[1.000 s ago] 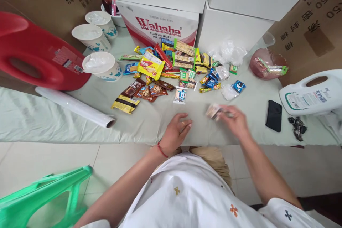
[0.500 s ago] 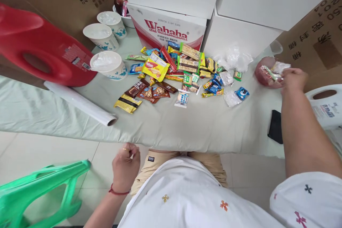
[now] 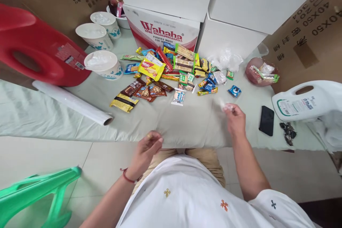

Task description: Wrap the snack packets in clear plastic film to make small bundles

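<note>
Crumpled clear plastic wrap (image 3: 222, 104), motion-blurred, pinched between thumb and fingertips of the right hand (image 3: 236, 117), above the pale green tablecloth (image 3: 192, 124) and in front of a blue snack packet (image 3: 234, 91); exact outline not resolved. Handling estimate: very light, limp, somewhat slippery, likely to crush or stretch rather than crack; best hold judged to be a gathered fold, pinched lightly. Left hand (image 3: 146, 149) loosely curled at the near table edge, no object visible in it; whether its fingertips meet, cannot tell. Containers: three patterned paper cups, front (image 3: 107, 70), middle (image 3: 100, 39) and rear (image 3: 110, 26), each upright with clear crumpled plastic inside. Translucent reddish bowl (image 3: 249, 74), right side, holds green-edged wrapped bars (image 3: 269, 77) and a whitish clear wrapper (image 3: 266, 67). White bowl (image 3: 123, 24) behind the cups carries a pink packet (image 3: 119, 9) and a dark one (image 3: 113, 1). Red jug (image 3: 40, 39), white detergent jug (image 3: 307, 99) and Wahaha water carton (image 3: 187, 28): contents not visible.
</note>
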The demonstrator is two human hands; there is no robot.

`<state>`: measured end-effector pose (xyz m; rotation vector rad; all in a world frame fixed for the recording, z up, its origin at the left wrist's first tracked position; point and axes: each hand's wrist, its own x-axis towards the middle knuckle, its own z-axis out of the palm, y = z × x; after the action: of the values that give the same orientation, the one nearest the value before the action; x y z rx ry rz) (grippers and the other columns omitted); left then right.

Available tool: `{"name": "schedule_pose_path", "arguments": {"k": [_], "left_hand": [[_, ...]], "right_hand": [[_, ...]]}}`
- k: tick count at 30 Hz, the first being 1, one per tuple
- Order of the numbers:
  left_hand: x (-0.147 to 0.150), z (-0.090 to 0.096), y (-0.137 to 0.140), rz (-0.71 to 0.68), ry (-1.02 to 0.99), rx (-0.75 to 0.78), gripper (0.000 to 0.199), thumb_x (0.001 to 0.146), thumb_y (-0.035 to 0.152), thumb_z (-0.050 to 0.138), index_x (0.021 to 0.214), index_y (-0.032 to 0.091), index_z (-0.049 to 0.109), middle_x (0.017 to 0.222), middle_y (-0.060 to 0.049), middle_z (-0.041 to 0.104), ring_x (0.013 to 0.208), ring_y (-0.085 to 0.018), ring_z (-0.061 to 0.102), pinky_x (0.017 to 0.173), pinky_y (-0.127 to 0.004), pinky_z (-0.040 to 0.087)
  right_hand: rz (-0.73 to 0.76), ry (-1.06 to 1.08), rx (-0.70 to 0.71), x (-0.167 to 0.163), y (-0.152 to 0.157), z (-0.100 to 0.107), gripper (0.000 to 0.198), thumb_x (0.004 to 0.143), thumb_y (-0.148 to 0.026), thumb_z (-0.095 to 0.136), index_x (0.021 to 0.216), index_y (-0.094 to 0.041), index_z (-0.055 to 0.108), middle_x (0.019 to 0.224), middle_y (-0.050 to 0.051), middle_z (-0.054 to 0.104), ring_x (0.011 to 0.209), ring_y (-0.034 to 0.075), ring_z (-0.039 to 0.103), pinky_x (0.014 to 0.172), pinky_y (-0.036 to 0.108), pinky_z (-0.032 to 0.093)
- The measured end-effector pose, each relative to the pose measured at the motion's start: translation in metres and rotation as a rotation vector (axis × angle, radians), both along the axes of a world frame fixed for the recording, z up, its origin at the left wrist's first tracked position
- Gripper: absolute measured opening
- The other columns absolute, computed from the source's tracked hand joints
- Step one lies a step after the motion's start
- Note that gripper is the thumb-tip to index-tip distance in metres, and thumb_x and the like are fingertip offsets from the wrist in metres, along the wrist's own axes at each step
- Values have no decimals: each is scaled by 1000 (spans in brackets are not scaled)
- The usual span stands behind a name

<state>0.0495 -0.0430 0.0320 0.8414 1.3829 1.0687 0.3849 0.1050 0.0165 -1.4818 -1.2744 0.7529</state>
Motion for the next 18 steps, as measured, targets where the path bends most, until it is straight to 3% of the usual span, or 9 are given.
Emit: {"name": "schedule_pose_path", "arguments": {"k": [4, 6, 9, 12, 15, 18], "left_hand": [[39, 7, 29, -186, -413, -211, 54, 79, 69, 69, 90, 17, 62, 77, 0, 57, 61, -9, 54, 49, -20, 36], [56, 5, 41, -201, -497, -197, 56, 74, 68, 75, 96, 18, 62, 84, -1, 62, 67, -12, 60, 50, -20, 41], [70, -5, 49, -104, -425, -76, 54, 70, 64, 80, 91, 18, 61, 76, 1, 62, 63, -11, 59, 54, -21, 46], [76, -16, 47, -36, -199, 6, 47, 73, 61, 78, 84, 18, 63, 70, 1, 63, 60, -12, 57, 55, -24, 45], [76, -21, 39, 6, 49, 94, 34, 73, 47, 80, 85, 18, 67, 79, -2, 69, 69, -15, 62, 62, -25, 48], [73, -23, 34, 8, 34, 124, 33, 73, 42, 81, 93, 19, 70, 85, -3, 72, 75, -16, 65, 68, -26, 50]], "right_hand": [[367, 72, 46, -64, -66, 9, 13, 90, -37, 70, 95, -25, 71, 107, 6, 73, 109, 22, 66, 103, 42, 50], [550, 31, 63, -83, -84, 13, 10, 93, -34, 69, 99, -28, 73, 112, 6, 73, 120, 23, 63, 110, 45, 46], [726, -20, 17, -90, -93, 18, 22, 97, -37, 64, 116, -29, 72, 127, 7, 69, 136, 24, 53, 116, 47, 40], [625, -67, -40, -89, -90, 18, 29, 94, -44, 68, 118, -28, 71, 126, 9, 68, 126, 26, 57, 110, 45, 43], [511, -85, -126, -97, -86, 13, 27, 85, -50, 75, 93, -25, 74, 99, 6, 69, 101, 23, 61, 93, 38, 49], [462, 184, -289, -106, -81, 9, 33, 83, -55, 75, 81, -22, 71, 82, 1, 66, 80, 17, 58, 77, 30, 49]]}}
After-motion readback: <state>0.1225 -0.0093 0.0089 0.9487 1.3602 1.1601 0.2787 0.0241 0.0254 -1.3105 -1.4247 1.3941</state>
